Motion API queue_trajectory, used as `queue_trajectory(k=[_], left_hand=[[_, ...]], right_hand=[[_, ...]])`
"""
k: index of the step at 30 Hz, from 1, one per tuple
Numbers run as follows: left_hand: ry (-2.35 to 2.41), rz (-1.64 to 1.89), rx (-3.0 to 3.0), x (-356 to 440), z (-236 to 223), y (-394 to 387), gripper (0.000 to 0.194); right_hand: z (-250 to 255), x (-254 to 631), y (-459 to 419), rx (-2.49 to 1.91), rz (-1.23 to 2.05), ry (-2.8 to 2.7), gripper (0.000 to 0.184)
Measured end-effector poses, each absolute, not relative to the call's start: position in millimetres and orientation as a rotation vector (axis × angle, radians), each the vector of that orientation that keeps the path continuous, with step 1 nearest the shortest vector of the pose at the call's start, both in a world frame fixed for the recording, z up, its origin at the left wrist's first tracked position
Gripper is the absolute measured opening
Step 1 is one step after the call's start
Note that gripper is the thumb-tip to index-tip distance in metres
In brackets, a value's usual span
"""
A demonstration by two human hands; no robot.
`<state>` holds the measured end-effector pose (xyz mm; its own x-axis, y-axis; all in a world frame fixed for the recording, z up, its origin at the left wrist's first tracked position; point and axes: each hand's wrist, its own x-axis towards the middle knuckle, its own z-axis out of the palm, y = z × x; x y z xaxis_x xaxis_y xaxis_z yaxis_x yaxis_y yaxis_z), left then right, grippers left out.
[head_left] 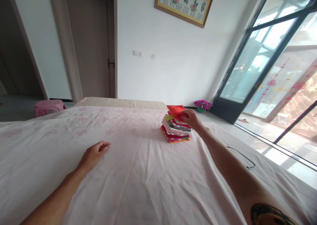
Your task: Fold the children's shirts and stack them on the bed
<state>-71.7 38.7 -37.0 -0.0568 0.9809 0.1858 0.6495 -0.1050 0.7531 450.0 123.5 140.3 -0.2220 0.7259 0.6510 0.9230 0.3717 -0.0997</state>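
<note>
A stack of folded cloths (175, 131) in red, white, pink, orange and checked patterns sits on the bed sheet, right of centre. My right hand (192, 118) grips the near right side of a bright red folded cloth (176, 111), which is on or just over the top of the stack. Whether that cloth rests fully on the pile I cannot tell. My left hand (96, 151) is over the sheet at left of centre, apart from the stack. Its fingers are curled in, with nothing visible in them.
A pale sheet (138, 175) with pink flowers covers the wide surface. To the right lies a thin dark bent wire-like piece (244, 156). Beyond are a pink stool (49, 107), a pot of purple flowers (202, 105), a brown door (89, 47) and a glass door (252, 60).
</note>
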Motion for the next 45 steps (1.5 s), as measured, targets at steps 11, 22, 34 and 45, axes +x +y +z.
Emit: queue_trajectory(k=[11,22,34,45], left_hand=[[1.737,1.004,1.769,-71.0,-36.3,38.5,0.039],[1.76,0.969,1.79,-70.0,-34.3,37.7,0.035],[1.724,0.993,1.85,-68.4,-31.8,32.1,0.03],[1.95,0.57,2.365,-85.9,-31.0,22.9,0.047]], right_hand=[[138.4,423.4,124.9,-1.496,-0.8,-1.93,0.02],[144.3,434.0,117.2,-1.413,-0.423,-1.811,0.035],[113.4,409.4,117.5,-1.562,-0.665,-2.116,0.043],[1.6,319.6,-4.2,-1.689,-0.092,-2.275,0.056]])
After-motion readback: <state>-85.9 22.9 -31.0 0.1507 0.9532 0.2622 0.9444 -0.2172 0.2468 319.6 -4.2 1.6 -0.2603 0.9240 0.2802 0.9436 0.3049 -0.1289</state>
